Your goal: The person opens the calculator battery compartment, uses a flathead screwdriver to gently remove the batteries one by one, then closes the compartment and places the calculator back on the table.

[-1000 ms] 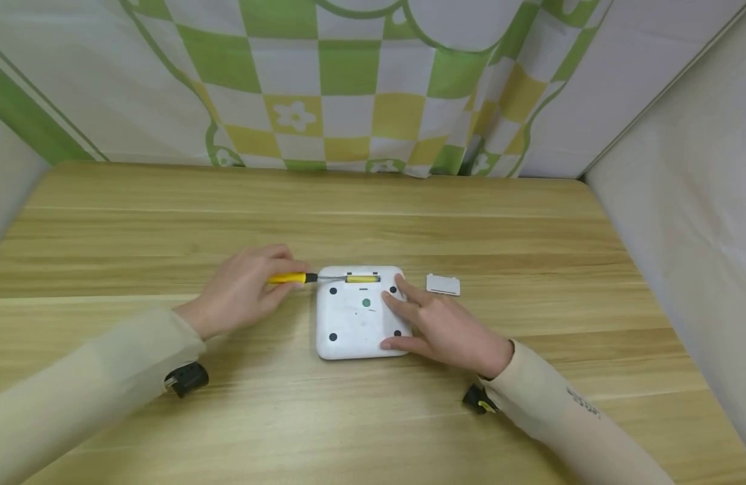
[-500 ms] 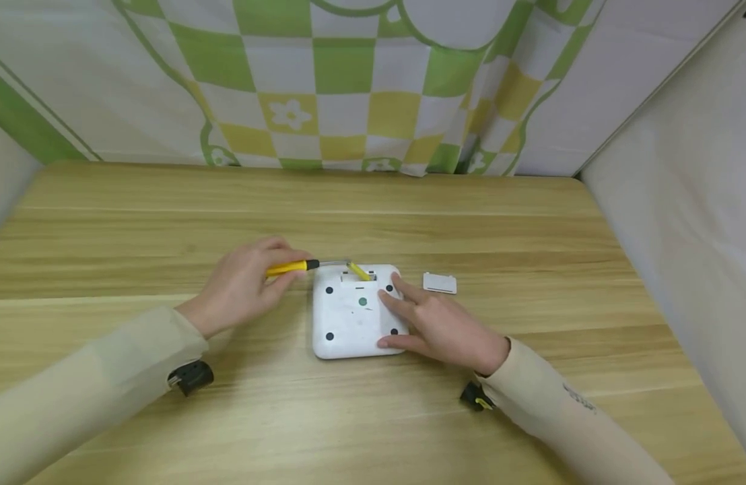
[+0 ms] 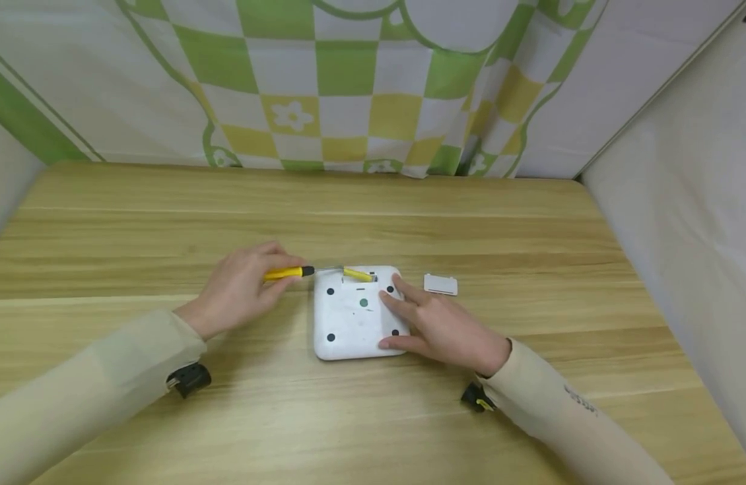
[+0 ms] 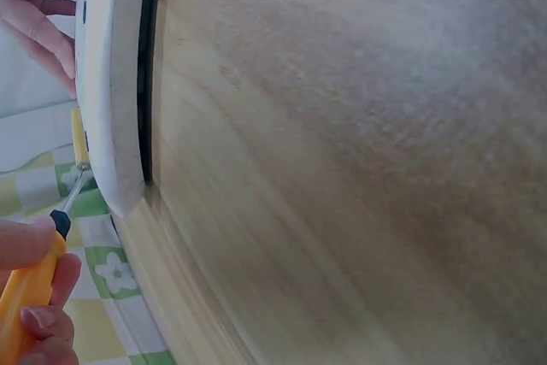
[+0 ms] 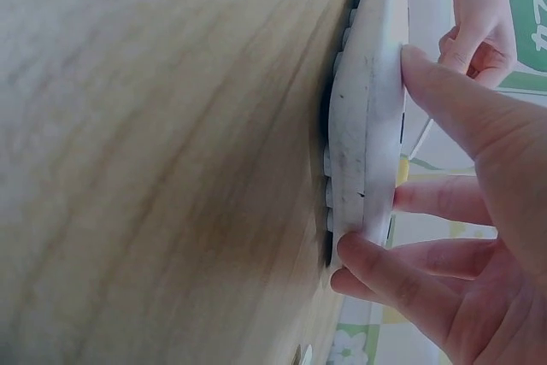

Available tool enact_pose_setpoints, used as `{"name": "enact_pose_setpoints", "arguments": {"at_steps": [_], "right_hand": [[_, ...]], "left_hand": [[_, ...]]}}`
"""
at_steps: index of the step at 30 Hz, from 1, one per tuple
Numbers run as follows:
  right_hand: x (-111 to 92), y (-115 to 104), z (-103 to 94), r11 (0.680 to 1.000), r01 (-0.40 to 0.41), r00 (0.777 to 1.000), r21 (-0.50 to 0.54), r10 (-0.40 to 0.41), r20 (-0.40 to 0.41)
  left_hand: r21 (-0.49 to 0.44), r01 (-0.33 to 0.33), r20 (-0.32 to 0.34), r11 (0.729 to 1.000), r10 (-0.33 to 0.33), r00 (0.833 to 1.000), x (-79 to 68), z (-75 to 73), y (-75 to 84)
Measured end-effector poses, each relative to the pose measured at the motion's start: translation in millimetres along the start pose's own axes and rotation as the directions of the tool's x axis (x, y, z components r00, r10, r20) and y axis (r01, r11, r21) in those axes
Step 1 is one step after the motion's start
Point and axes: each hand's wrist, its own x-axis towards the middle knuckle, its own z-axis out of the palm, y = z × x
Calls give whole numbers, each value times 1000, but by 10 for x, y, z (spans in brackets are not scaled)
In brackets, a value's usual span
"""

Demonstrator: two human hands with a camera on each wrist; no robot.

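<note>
In the head view, a white calculator [image 3: 349, 323] lies face down, its keys showing underneath in the right wrist view. My left hand [image 3: 242, 286] grips the yellow handle of a screwdriver [image 3: 288, 272]. The screwdriver's thin shaft reaches right to the left end of a yellow battery [image 3: 357, 275]. That end is tilted up out of the battery compartment, while the right end stays inside. My right hand [image 3: 448, 330] rests spread on the calculator's right side, with thumb and fingertips pressing its back and edge. In the left wrist view, the battery [image 4: 79, 136] stands proud of the calculator's back.
A small white battery cover [image 3: 441, 284] lies just right of the calculator on the wooden table [image 3: 349, 424]. Behind the table's far edge hangs a green, yellow and white checked curtain [image 3: 349, 67]. A pale wall [image 3: 682, 168] borders the right side.
The battery lay flat in its compartment; its left end then swung steeply up on the screwdriver tip and has since dipped lower. The left hand rose, then lowered slightly. The right hand stays put.
</note>
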Motion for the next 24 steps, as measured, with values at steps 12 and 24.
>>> {"name": "enact_pose_setpoints", "arguments": {"at_steps": [12, 24], "right_hand": [[0, -4, -3, 1000, 1, 1000, -1, -1, 4], [7, 2, 9, 1000, -10, 1000, 4, 10, 6]], "left_hand": [[12, 24, -5, 1000, -24, 1000, -40, -3, 0], [72, 2, 7, 997, -2, 1000, -127, -63, 205]]}}
